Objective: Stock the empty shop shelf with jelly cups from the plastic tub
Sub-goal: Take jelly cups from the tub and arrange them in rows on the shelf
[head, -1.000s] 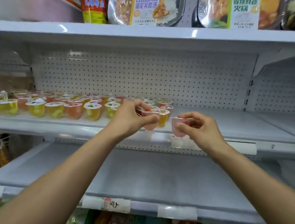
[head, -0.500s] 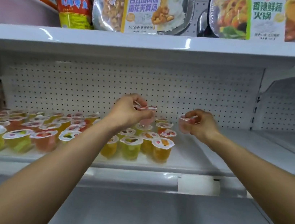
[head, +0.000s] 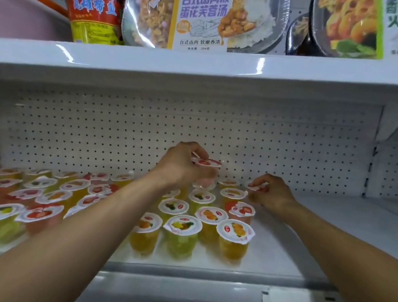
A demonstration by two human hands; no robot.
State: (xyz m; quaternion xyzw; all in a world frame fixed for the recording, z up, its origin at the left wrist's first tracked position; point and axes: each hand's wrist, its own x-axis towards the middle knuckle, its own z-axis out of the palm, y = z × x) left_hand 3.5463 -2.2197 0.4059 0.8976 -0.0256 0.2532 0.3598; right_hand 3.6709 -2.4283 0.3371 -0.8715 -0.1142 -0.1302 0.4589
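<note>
Head view: jelly cups (head: 181,235) already fill the left half of the shelf (head: 323,219); its right half is left to stock. The left hand (head: 180,166) grips a red-lidded cup (head: 206,162) above the back rows. The right hand (head: 273,194) pinches a second cup (head: 255,185), seemingly touching down there.

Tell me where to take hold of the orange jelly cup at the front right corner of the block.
Probably just under the lid rim of the orange jelly cup, coming from above and the right. It stands upright, and the lid overhangs the narrower body, giving fingers a lip. A green cup crowds its left, a pink cup its back.
</note>
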